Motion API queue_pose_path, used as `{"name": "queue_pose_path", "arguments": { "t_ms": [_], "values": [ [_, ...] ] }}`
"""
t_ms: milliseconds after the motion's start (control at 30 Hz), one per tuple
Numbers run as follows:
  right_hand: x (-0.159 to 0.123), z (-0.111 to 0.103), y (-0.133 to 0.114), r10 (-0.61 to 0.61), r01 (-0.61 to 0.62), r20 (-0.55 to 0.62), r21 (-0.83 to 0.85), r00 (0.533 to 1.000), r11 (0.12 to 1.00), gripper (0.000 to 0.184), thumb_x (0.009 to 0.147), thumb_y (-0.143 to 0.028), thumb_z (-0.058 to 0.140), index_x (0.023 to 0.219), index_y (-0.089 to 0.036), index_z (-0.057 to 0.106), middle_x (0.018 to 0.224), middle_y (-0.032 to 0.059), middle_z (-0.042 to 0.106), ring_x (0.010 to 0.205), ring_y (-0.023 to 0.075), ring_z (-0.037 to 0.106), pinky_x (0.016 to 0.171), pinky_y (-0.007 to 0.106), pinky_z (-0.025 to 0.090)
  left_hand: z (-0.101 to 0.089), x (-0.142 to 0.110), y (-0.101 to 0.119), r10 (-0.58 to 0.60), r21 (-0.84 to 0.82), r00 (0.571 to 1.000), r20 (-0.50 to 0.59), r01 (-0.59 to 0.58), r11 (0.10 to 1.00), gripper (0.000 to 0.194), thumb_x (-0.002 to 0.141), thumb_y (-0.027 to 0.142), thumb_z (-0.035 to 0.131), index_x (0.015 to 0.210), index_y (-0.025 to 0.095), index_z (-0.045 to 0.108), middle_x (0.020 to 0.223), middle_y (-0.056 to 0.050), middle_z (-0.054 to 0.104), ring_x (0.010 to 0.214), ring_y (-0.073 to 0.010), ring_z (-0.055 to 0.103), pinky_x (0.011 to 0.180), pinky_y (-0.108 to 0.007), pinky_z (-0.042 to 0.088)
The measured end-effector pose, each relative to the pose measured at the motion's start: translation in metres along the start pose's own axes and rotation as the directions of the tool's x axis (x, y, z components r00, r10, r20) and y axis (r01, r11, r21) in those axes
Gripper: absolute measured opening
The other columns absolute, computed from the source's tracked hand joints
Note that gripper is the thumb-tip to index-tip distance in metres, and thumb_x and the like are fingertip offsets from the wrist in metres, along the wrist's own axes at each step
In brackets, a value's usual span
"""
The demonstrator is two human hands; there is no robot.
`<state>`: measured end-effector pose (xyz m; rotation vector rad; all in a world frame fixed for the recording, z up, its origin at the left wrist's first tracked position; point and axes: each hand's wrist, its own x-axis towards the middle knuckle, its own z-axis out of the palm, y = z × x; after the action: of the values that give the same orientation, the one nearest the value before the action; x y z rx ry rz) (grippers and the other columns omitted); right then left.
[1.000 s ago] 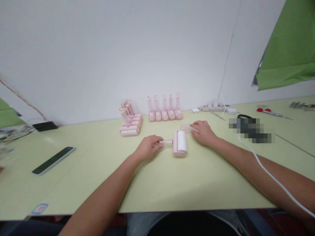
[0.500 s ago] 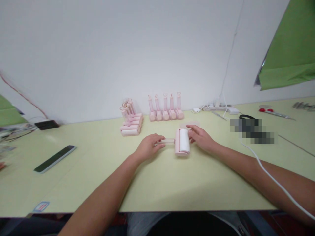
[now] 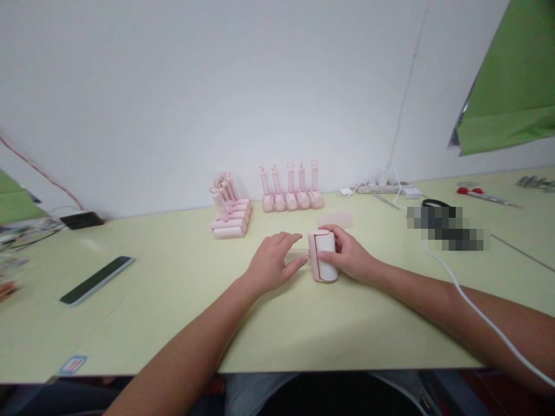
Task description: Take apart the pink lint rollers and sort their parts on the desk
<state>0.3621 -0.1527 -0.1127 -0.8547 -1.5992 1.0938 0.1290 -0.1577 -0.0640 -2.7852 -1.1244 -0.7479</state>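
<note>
A pink lint roller (image 3: 326, 267) with a white roll lies on the table in front of me, its clear handle pointing left. My right hand (image 3: 347, 252) grips the roller head, thumb across the white roll and fingers behind it. Around the handle, my left hand (image 3: 276, 260) has its fingers and thumb apart, close to the head; whether it touches the handle I cannot tell. Just beyond my right hand a translucent pink cover (image 3: 335, 219) lies flat.
Several pink lint rollers (image 3: 291, 201) stand in a row by the wall, with another group (image 3: 229, 222) left of them. A phone-like dark slab (image 3: 97, 280) lies left. At right are a power strip (image 3: 377, 188), red-handled scissors (image 3: 485, 196) and a white cable (image 3: 470, 300).
My right hand let go of the translucent cover and took hold of the roller head. My left hand opened and slid right along the handle towards the head.
</note>
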Motion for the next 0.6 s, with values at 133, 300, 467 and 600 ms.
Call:
{"name": "queue_pose_path", "arguments": {
  "t_ms": [133, 300, 467, 600],
  "values": [
    [-0.007, 0.001, -0.017, -0.204, 0.207, 0.042, -0.296, 0.978, 0.932, 0.05, 0.075, -0.036, 0.074, 0.118, -0.022, 0.052, 0.104, 0.004, 0.065, 0.091, 0.0206, 0.061, 0.08, 0.032, 0.049, -0.007, 0.004, 0.015, 0.08, -0.098, 0.98, -0.181, -0.098, 0.99, 0.048, 0.087, 0.041, 0.06, 0.129, 0.02, 0.046, 0.126, -0.015, 0.055, 0.119, -0.0278, 0.05, 0.101, -0.045, 0.042],
    [-0.014, 0.012, -0.029, -0.321, 0.361, 0.166, -0.37, 0.932, 0.856, 0.046, 0.08, -0.031, 0.068, 0.123, -0.023, 0.051, 0.11, 0.0061, 0.064, 0.094, 0.0214, 0.061, 0.083, 0.033, 0.047, -0.008, 0.008, 0.029, 0.164, -0.169, 0.96, -0.226, -0.204, 0.964, 0.039, 0.086, 0.038, 0.061, 0.119, 0.02, 0.049, 0.114, -0.013, 0.056, 0.107, -0.0248, 0.053, 0.092, -0.042, 0.045],
    [-0.014, 0.018, -0.028, -0.346, 0.399, 0.201, -0.381, 0.916, 0.834, 0.047, 0.077, -0.025, 0.068, 0.121, -0.024, 0.052, 0.106, 0.0058, 0.062, 0.092, 0.0218, 0.059, 0.081, 0.034, 0.048, -0.005, 0.011, 0.033, 0.16, -0.176, 0.971, -0.18, -0.192, 0.966, 0.026, 0.087, 0.039, 0.059, 0.101, 0.019, 0.054, 0.096, -0.009, 0.057, 0.091, -0.0213, 0.053, 0.08, -0.036, 0.046],
    [-0.013, 0.019, -0.028, -0.359, 0.42, 0.222, -0.375, 0.906, 0.826, 0.039, 0.076, -0.028, 0.069, 0.111, -0.023, 0.053, 0.099, 0.0044, 0.061, 0.086, 0.0208, 0.058, 0.076, 0.033, 0.047, -0.015, 0.018, 0.036, 0.133, -0.17, 0.99, -0.053, -0.14, 0.975, 0.021, 0.085, 0.039, 0.056, 0.091, 0.019, 0.053, 0.088, -0.005, 0.054, 0.078, -0.0173, 0.051, 0.071, -0.031, 0.044]
  ]
}}
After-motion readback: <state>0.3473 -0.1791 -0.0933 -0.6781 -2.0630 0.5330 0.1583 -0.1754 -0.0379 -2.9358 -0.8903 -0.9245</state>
